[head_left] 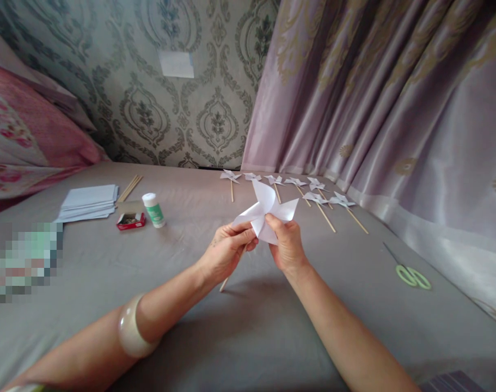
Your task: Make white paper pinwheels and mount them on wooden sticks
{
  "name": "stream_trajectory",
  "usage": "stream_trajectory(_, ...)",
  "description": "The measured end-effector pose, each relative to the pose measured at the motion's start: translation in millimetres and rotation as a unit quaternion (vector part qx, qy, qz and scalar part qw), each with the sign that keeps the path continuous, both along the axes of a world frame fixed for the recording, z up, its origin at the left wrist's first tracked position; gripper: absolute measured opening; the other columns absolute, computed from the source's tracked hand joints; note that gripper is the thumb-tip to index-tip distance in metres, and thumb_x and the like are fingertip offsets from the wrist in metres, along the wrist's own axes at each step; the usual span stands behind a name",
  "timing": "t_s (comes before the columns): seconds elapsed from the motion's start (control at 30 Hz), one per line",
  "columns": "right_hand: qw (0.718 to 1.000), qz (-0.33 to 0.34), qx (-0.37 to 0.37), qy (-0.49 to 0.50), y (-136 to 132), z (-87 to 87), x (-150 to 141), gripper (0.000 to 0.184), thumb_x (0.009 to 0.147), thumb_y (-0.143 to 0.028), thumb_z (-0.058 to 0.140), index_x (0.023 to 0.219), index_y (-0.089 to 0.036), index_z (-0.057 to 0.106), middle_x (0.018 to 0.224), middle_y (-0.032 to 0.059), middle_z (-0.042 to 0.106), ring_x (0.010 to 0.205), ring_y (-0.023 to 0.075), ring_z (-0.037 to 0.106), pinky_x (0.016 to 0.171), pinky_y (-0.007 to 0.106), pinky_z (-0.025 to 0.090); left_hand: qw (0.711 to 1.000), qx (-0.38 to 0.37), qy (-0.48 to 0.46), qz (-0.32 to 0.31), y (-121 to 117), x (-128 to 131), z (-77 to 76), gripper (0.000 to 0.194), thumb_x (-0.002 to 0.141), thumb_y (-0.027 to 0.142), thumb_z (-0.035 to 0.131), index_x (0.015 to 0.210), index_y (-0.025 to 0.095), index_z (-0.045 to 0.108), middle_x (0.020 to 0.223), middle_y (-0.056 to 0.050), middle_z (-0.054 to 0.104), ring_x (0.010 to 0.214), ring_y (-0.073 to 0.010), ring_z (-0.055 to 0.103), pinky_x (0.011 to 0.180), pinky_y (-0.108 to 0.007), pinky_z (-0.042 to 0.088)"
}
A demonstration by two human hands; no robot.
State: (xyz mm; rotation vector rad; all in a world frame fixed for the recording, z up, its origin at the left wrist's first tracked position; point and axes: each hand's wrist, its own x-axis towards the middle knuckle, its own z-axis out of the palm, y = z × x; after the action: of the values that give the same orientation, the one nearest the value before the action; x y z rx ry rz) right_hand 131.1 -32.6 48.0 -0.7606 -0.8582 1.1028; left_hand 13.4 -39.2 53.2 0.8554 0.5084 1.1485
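Note:
Between my hands, above the middle of the grey cloth, is a white paper pinwheel (267,202) with its blades folded in. A wooden stick (224,284) slants down from behind it, below my left hand. My left hand (230,246) is closed on the pinwheel's left side, around the upper part of the stick. With the thumb pressed on the centre of the paper, my right hand (286,242) pinches the pinwheel from the right; its other fingers are partly hidden behind the paper.
Several finished pinwheels (318,200) on sticks lie at the back right. Green-handled scissors (413,276) rest at the right. Back left are a paper stack (88,202), wooden sticks (130,188), a red box (130,221) of small metal pieces and a white-green glue bottle (153,210).

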Motion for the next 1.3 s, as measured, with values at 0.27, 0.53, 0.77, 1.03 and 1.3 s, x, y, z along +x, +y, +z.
stream_trajectory(0.27,0.999,-0.039,-0.005,-0.026,18,-1.7,-9,0.029,0.056,-0.034,0.076,0.075,-0.013,0.066,0.068,0.0018,0.069,0.061,0.0156,0.060,0.059,0.027,0.048,0.999,-0.041,-0.007,0.012,8,-4,-2.3,0.021,0.052,0.020,0.083,0.068,0.011,0.072,0.069,-0.002,0.062,0.060,-0.0065,0.049,0.055,-0.020,0.036)
stream_trajectory(0.53,0.996,0.037,-0.062,-0.048,39,1.4,-14,0.022,0.057,-0.034,0.068,0.067,-0.015,0.063,0.055,0.0002,0.063,0.048,0.0166,0.056,0.043,0.027,0.043,0.997,-0.060,-0.015,0.044,20,-7,-6.8,0.021,0.055,0.011,0.075,0.075,0.010,0.070,0.069,0.000,0.058,0.057,-0.0052,0.047,0.049,-0.018,0.033)
stream_trajectory(0.77,0.994,0.036,-0.099,-0.035,50,1.3,-21,0.023,0.051,-0.030,0.070,0.067,-0.015,0.065,0.057,0.0004,0.066,0.053,0.0173,0.059,0.046,0.026,0.044,0.998,-0.043,-0.034,0.027,31,-12,-11.2,0.013,0.055,0.006,0.068,0.066,0.010,0.062,0.064,0.001,0.052,0.055,-0.0049,0.045,0.046,-0.017,0.029)
stream_trajectory(1.03,0.989,0.026,-0.134,-0.051,66,-4.9,-33,0.020,0.050,-0.027,0.073,0.064,-0.015,0.066,0.057,0.0013,0.068,0.056,0.0170,0.062,0.050,0.025,0.045,0.994,-0.081,-0.041,0.058,42,-17,-21.1,0.014,0.059,0.000,0.062,0.062,0.011,0.054,0.059,0.004,0.048,0.053,-0.0040,0.047,0.045,-0.015,0.031)
stream_trajectory(1.3,0.985,0.046,-0.160,-0.051,76,-23.9,-40,0.016,0.053,-0.024,0.076,0.062,-0.013,0.067,0.058,0.0022,0.068,0.051,0.0131,0.059,0.047,0.022,0.044,0.991,-0.106,-0.023,0.073,47,-24,-36.9,0.016,0.067,0.001,0.065,0.067,0.013,0.054,0.059,0.004,0.052,0.053,-0.0047,0.054,0.050,-0.014,0.041)
